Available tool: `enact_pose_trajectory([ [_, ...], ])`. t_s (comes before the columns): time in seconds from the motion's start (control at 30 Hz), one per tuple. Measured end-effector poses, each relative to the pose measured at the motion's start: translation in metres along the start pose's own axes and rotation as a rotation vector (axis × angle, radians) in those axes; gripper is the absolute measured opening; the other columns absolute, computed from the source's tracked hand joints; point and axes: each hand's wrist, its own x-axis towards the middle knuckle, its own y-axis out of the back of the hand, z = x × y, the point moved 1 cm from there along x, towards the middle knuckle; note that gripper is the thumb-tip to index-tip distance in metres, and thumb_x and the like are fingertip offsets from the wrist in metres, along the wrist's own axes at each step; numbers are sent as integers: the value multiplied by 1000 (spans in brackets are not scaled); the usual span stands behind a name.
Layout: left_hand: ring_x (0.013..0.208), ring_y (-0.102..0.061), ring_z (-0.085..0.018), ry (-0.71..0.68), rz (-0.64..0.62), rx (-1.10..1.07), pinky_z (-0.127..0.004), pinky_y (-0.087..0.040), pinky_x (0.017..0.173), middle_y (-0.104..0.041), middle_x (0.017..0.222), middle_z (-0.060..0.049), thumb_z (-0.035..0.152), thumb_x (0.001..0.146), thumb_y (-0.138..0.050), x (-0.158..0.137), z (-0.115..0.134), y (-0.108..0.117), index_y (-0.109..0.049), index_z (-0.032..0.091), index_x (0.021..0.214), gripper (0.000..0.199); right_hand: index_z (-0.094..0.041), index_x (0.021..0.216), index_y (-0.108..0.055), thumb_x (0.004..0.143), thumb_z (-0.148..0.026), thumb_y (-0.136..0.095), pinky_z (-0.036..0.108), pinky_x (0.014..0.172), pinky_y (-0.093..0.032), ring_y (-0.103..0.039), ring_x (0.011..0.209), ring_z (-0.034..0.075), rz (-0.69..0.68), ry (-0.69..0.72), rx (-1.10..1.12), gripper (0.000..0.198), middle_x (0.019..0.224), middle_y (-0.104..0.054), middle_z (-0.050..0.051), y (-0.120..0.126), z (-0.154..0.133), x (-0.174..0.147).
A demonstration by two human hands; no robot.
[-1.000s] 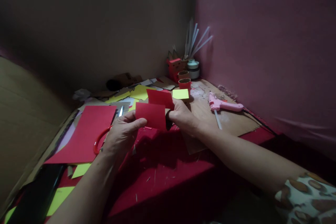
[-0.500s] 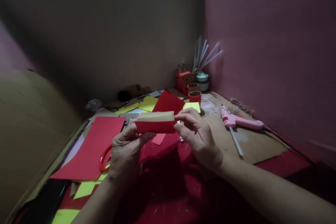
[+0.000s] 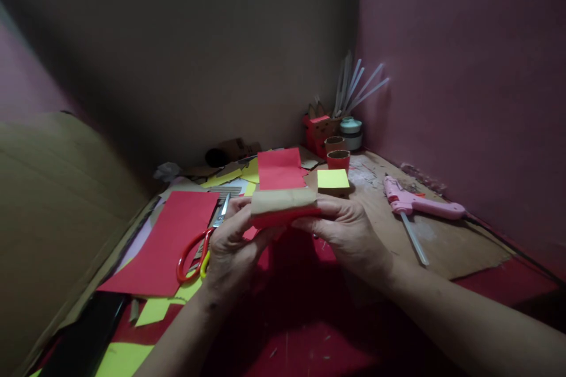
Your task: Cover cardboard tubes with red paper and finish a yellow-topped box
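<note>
Both hands hold up a small cardboard piece (image 3: 283, 201), tan on top with red paper along its lower front side. At its left end, my left hand (image 3: 234, 247) is closed on it, thumb underneath. My right hand (image 3: 354, 235) grips the right end between thumb and fingers. Just left of my left hand lie scissors (image 3: 190, 259) with red handles, partly hidden by that hand. Behind the held piece a red paper sheet (image 3: 279, 168) rises with a ragged right edge.
A pink glue gun (image 3: 420, 203) rests on cardboard at right. Red paper (image 3: 168, 241) and yellow scraps (image 3: 152, 311) lie at left. Further back stand a red tube (image 3: 338, 160), a lidded jar (image 3: 351, 132) and glue sticks (image 3: 358, 85). A yellow note pad (image 3: 333, 179) sits near my right hand.
The cardboard piece has tilted, with more of its tan top facing me. My right fingers have closed further round its right end. The view has shifted slightly left.
</note>
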Motion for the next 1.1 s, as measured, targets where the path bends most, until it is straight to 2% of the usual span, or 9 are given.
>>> enact_pose_trajectory([
  [0.17,95,-59,-21,218,-21,-127,-30,-45,88,-71,91,1,27,67,-78,2,-3,2,-77,29,89,22,-23,82,-78,81,-21,-68,40,84,-51,-61,80,21,0,285,-364,10,77,-65,5,2,7,-3],
  [0.3,57,-52,-11,320,4,-229,-20,-43,55,-63,55,5,24,65,-78,2,-3,1,-77,25,74,9,-21,83,-77,82,-23,-67,38,83,-51,-60,80,20,-10,319,-401,10,80,-65,6,4,7,-3],
  [0.37,49,-46,-9,275,16,-224,-20,-38,48,-58,49,6,21,65,-77,1,-4,0,-75,23,67,3,-21,82,-77,79,-24,-70,38,85,-50,-61,83,20,-33,231,-305,8,85,-67,6,4,5,-2],
  [0.5,69,-57,-14,53,-22,-184,-25,-47,67,-69,74,2,20,71,-75,-3,-11,-2,-76,24,80,10,-21,84,-76,78,-31,-70,40,89,-48,-65,86,20,-115,-101,191,13,82,-71,4,0,3,0],
  [0.6,74,-57,-14,-8,-47,-123,-27,-47,73,-67,77,2,20,75,-73,-6,-18,-1,-75,25,83,9,-19,77,-75,75,-33,-72,41,87,-50,-66,87,22,-63,-226,486,15,75,-72,4,-3,5,3],
  [0.7,70,-54,-12,-51,-37,-25,-24,-45,69,-64,73,4,19,77,-72,-8,-17,1,-73,26,83,9,-16,72,-73,74,-29,-73,40,83,-53,-66,89,24,-20,-290,539,13,73,-71,6,-2,10,5],
  [0.87,55,-47,-8,-125,1,200,-20,-39,55,-57,61,7,22,80,-70,-11,-8,5,-68,23,73,7,-15,89,-74,81,-28,-67,37,67,-58,-67,80,21,-56,-391,533,17,83,-71,8,0,13,4],
  [0.97,53,-46,-8,-58,37,249,-21,-38,52,-55,57,6,26,80,-69,-12,-4,5,-65,21,65,16,-16,95,-73,83,-28,-66,36,67,-58,-66,81,20,-75,-429,522,19,91,-71,9,1,13,3],
  [1.1,48,-46,-7,164,35,110,-20,-37,47,-55,50,7,28,77,-70,-10,0,1,-69,21,68,11,-20,101,-73,84,-30,-65,33,66,-58,-66,84,19,-104,-408,484,21,99,-71,9,3,15,3],
])
